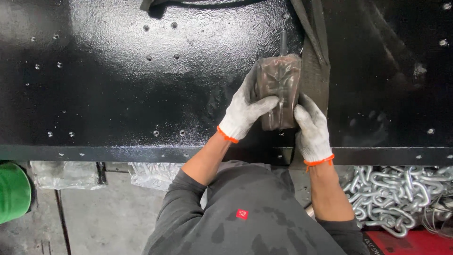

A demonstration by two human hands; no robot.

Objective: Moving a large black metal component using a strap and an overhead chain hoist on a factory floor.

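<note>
Both hands gloved, white knit with orange cuffs. Left hand (pixel 244 114): fingers wrapped together around the left side of a brown plastic-wrapped bundle (pixel 279 89), thumb across its front. Right hand (pixel 312 132): fingers closed against the bundle's lower right edge. Bundle sits upright on a glossy black painted steel panel (pixel 118 80), right of centre, beside a grey webbing strap (pixel 315 71). Steel chain pile (pixel 401 193) lies near right on the floor; green object (pixel 13 191) near left

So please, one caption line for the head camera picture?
Two gloved hands, left and right, press a brown wrapped block against a glossy black metal panel.
</note>
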